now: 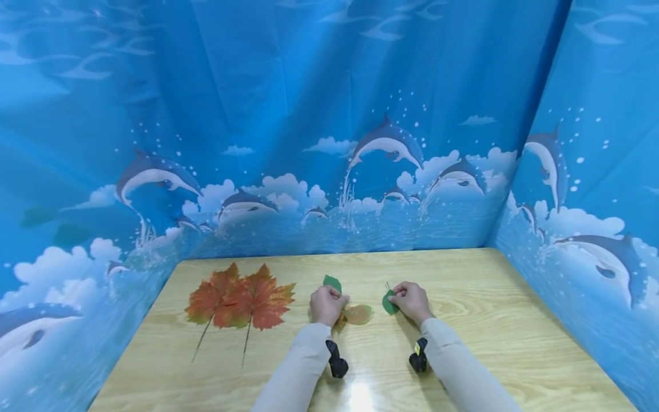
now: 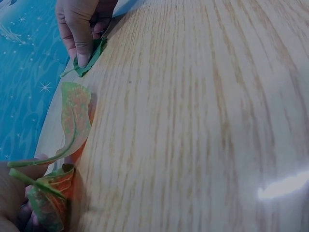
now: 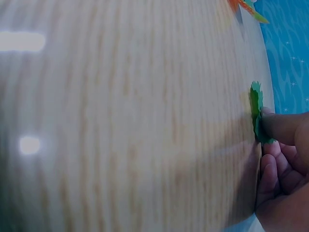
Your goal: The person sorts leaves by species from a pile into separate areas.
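Observation:
In the head view, my right hand [image 1: 413, 301] pinches a green leaf [image 1: 389, 302] between thumb and fingers, close to the wooden table. The right wrist view shows this leaf [image 3: 256, 113] edge-on, under the thumb. Left of it, my left hand [image 1: 326, 305] has curled fingers at another green leaf [image 1: 332, 282], whose tip sticks out beyond them; the grip itself is partly hidden. Beside the left thumb lies an orange-green leaf [image 1: 357, 314]. The left wrist view shows its curved blade [image 2: 76, 116] and a second, curled orange-green leaf [image 2: 50, 200] by the hand.
Two large red-orange maple leaves [image 1: 259, 298] with long thin stems lie overlapping at the table's left. Blue curtains [image 1: 309, 114] printed with dolphins hang behind and along both sides of the table [image 1: 515, 343]. Each wrist wears a black camera [image 1: 337, 360].

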A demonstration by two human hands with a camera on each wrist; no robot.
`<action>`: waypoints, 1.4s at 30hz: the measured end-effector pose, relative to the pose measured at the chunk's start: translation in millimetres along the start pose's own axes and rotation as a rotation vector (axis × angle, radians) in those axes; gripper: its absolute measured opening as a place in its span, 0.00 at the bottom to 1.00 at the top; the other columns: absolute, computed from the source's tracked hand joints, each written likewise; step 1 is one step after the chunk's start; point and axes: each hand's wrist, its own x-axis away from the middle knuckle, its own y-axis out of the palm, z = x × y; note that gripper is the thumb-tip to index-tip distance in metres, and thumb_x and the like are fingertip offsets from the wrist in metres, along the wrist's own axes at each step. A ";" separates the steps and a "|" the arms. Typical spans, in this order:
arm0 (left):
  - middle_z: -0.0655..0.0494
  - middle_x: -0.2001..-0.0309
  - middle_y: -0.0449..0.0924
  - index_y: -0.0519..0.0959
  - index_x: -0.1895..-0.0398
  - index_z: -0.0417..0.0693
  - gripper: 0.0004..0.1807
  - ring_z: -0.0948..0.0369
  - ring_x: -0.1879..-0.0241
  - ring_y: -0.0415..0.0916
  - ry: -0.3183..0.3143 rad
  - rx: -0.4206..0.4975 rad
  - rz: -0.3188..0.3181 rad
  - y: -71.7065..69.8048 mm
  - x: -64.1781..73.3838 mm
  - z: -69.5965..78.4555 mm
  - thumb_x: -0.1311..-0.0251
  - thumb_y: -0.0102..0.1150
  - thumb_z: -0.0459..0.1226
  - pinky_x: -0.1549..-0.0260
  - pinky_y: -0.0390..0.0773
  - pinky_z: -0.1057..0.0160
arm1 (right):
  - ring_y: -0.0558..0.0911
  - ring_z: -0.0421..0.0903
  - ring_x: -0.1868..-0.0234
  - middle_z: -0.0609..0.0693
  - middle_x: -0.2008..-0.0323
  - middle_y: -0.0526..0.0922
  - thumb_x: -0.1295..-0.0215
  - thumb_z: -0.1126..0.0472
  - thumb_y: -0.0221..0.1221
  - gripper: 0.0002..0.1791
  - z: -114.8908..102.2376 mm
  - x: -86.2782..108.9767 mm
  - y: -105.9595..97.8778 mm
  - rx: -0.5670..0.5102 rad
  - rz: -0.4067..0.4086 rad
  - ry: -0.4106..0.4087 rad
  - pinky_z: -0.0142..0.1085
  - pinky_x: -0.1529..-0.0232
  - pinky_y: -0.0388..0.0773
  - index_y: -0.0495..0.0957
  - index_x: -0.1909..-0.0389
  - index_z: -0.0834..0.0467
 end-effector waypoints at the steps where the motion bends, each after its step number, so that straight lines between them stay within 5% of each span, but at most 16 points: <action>1: 0.54 0.75 0.80 0.81 0.74 0.43 0.09 0.60 0.76 0.76 -0.004 0.003 0.000 0.3 0.1 0.0 0.51 0.73 0.36 0.76 0.76 0.61 | 0.77 0.46 0.71 0.52 0.74 0.79 0.43 0.64 0.66 0.09 0.1 0.2 0.2 -0.001 0.001 -0.001 0.42 0.64 0.75 0.79 0.66 0.65; 20: 0.56 0.81 0.79 0.82 0.81 0.45 0.07 0.60 0.79 0.74 0.025 -0.058 0.118 0.9 -1.5 1.6 0.51 0.70 0.31 0.74 0.76 0.59 | 0.76 0.45 0.72 0.51 0.74 0.79 0.43 0.64 0.67 0.09 -0.8 2.0 -0.3 0.010 0.010 -0.010 0.43 0.64 0.75 0.79 0.66 0.65; 42: 0.56 0.79 0.80 0.84 0.80 0.46 0.06 0.61 0.79 0.74 -0.030 -0.037 0.076 -0.1 -7.3 -0.8 0.48 0.69 0.32 0.73 0.77 0.59 | 0.77 0.45 0.71 0.51 0.74 0.79 0.43 0.64 0.67 0.09 0.6 1.1 2.3 0.014 0.026 -0.008 0.43 0.63 0.76 0.80 0.66 0.64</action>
